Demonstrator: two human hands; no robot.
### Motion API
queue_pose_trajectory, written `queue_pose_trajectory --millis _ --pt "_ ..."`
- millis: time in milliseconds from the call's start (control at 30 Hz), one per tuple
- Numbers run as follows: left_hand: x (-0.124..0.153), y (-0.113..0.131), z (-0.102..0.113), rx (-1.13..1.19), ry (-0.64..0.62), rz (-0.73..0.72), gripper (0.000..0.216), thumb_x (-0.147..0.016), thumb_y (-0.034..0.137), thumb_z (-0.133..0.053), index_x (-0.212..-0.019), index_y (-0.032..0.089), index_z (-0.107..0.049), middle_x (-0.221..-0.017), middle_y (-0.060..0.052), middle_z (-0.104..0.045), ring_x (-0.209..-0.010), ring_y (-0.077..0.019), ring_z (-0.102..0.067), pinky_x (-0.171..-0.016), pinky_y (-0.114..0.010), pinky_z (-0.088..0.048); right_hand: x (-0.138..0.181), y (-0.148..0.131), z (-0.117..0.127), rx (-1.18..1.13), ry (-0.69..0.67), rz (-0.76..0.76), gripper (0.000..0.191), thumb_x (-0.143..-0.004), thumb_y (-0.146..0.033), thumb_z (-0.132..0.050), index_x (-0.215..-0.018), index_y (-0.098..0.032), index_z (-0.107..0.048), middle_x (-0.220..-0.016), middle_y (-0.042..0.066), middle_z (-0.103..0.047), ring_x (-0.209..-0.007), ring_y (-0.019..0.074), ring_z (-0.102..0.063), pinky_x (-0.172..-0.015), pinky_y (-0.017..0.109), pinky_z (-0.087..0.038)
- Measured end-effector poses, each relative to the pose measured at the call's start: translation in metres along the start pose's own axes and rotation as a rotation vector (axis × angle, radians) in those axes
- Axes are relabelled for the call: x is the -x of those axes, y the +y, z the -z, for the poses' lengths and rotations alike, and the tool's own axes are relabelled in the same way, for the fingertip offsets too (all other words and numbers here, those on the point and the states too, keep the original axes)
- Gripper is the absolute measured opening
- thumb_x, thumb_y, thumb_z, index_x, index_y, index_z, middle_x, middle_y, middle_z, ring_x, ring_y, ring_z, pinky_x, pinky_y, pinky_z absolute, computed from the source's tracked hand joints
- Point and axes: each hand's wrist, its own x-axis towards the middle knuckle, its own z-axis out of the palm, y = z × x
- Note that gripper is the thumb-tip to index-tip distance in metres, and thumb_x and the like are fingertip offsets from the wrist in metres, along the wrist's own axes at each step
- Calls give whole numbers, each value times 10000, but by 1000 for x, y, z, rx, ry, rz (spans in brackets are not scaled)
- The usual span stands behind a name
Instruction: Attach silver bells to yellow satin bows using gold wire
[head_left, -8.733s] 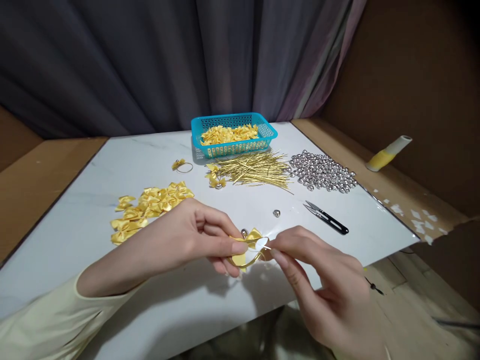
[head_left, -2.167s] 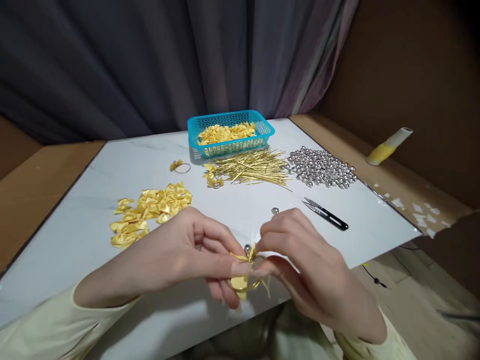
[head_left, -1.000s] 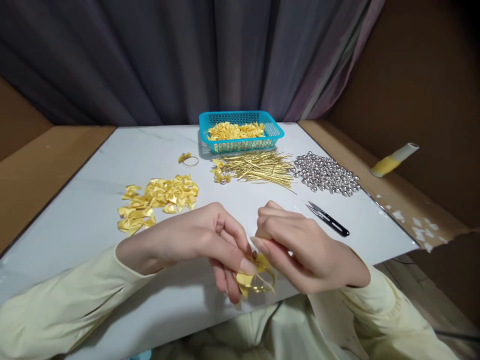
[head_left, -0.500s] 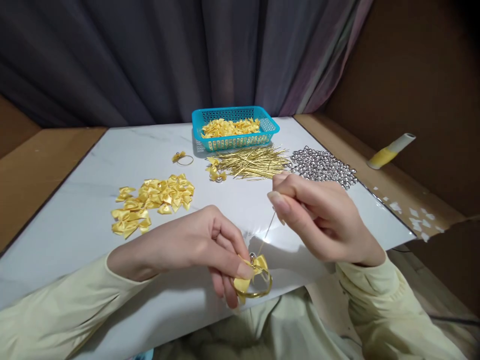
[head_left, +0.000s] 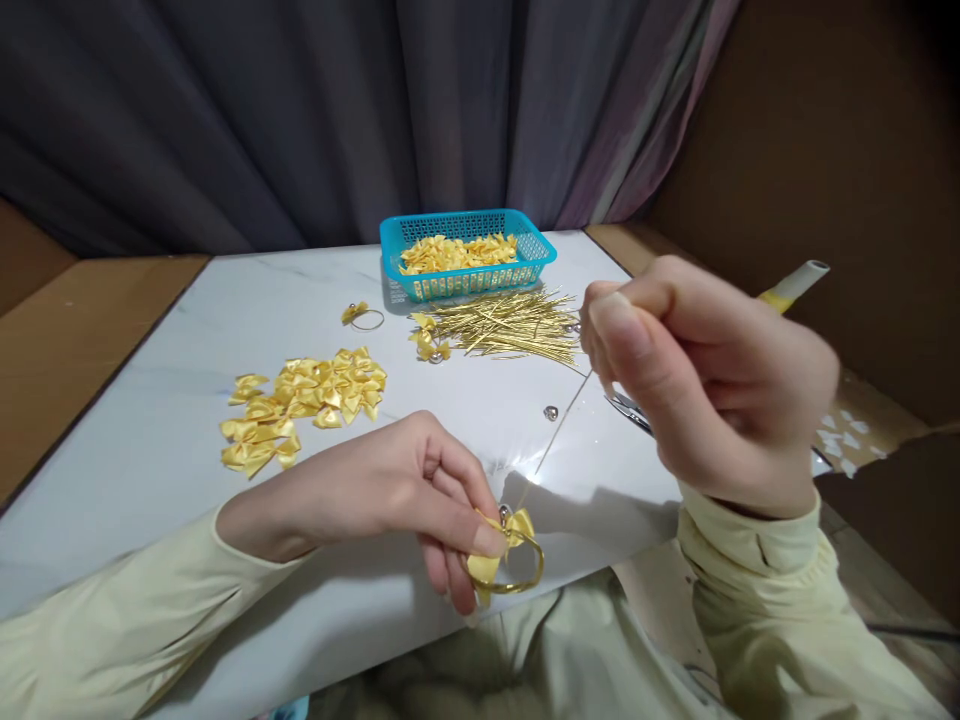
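Note:
My left hand [head_left: 390, 490] is closed in a pinch on a yellow satin bow [head_left: 484, 568]. A small silver bell [head_left: 504, 513] sits at the bow's top, and a gold ring [head_left: 536, 575] hangs beside the bow by my fingertips. From the bow a thin thread [head_left: 561, 425] slants up to the right, pulled straight. My right hand [head_left: 697, 380], raised above the table, pinches its upper end between thumb and curled forefinger. Below that hand, part of a dark metal tool [head_left: 630, 412] shows; its kind is hidden. A loose bell [head_left: 551, 412] lies left of it.
Loose yellow bows [head_left: 315, 395] lie in a pile at left. A blue basket [head_left: 469, 290] holds more bows at the back. Before it are gold twist ties [head_left: 506, 325] and a finished-looking bow with a ring [head_left: 360, 315]. A white-and-yellow tube [head_left: 802, 280] stands at right.
My right hand has risen and moved right, drawing out a longer stretch of thread. A loose bell and the metal tool now show. My left hand stays put with the bow.

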Motion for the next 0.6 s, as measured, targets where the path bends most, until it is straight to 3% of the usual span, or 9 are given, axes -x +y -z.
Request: queue_pose_trajectory --millis 367,600 --pt "-1 0 3 20 -17 -19 69 -772 218 -779 -720 173 -787 -603 12 -765 -542 -96 -720 -527 -101 -553 -7 -5 2 58 106 37 281 -978 -127 -454 -726 -246 -417 -636 -10 -422 -595 148 -454 -546 304 -391" --pt "-1 -2 4 7 -47 -39 67 -788 185 -755 -734 179 -795 -612 22 -766 -546 -93 -724 -528 -94 -551 -7 8 1 -34 209 -104 314 -992 -234 -516 -681 -226 -473 -674 4 -442 -609 137 -432 -545 296 -366"
